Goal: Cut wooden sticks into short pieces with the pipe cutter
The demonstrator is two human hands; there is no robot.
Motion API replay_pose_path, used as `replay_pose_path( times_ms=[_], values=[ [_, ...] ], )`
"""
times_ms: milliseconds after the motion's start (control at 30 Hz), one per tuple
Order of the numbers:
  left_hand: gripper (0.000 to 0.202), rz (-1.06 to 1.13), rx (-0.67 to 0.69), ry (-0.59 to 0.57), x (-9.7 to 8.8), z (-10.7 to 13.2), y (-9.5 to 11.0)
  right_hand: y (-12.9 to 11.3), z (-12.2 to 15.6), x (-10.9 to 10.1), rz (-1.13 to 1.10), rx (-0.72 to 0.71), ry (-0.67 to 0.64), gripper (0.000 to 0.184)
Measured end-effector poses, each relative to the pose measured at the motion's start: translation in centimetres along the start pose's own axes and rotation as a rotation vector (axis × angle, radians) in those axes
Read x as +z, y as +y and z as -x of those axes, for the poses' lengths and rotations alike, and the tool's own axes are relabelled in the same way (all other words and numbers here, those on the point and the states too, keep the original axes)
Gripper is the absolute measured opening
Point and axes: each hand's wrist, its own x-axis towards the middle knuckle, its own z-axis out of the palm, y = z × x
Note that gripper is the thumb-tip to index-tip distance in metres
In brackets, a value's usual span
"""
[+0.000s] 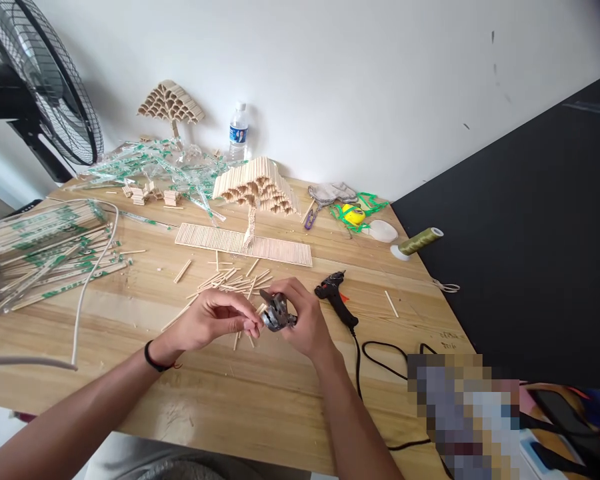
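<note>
My right hand (303, 320) grips a small dark metal cutter (277, 313) over the wooden table (240, 400). My left hand (215, 320) pinches a short wooden stick piece (260, 309) at the cutter's jaws. A scatter of cut stick pieces (230, 280) lies just beyond both hands. Behind them stands a tree model made of sticks (257, 187) on a flat stick base (205, 237). A black glue gun (336, 297) lies to the right of my right hand.
Bundles of wrapped chopsticks (45, 247) lie at the left, with a white cable (87, 280) across them. Empty wrappers (150, 167), a second stick tree (171, 103), a water bottle (239, 131), a fan (35, 80), gloves (333, 193), scissors (311, 213), a thread spool (420, 241) sit around.
</note>
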Motion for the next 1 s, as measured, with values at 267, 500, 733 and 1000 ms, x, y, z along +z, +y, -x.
replay_pose_path(
  times_ms=[267,500,733,1000],
  values=[
    [0.008,-0.027,-0.040,-0.034,0.2,0.1,0.3,0.0,0.4,0.5,-0.027,0.004,-0.040,0.039],
    [0.010,-0.078,-0.032,-0.030,0.2,0.2,0.2,0.2,0.5,0.7,-0.036,-0.005,-0.034,0.034],
    [0.011,-0.099,-0.013,-0.041,0.3,0.3,0.6,0.0,0.5,1.0,-0.024,-0.023,-0.014,0.027],
    [0.017,-0.153,0.016,-0.063,0.5,0.2,0.9,0.2,0.7,1.3,0.011,-0.044,0.017,0.025]
  ],
)
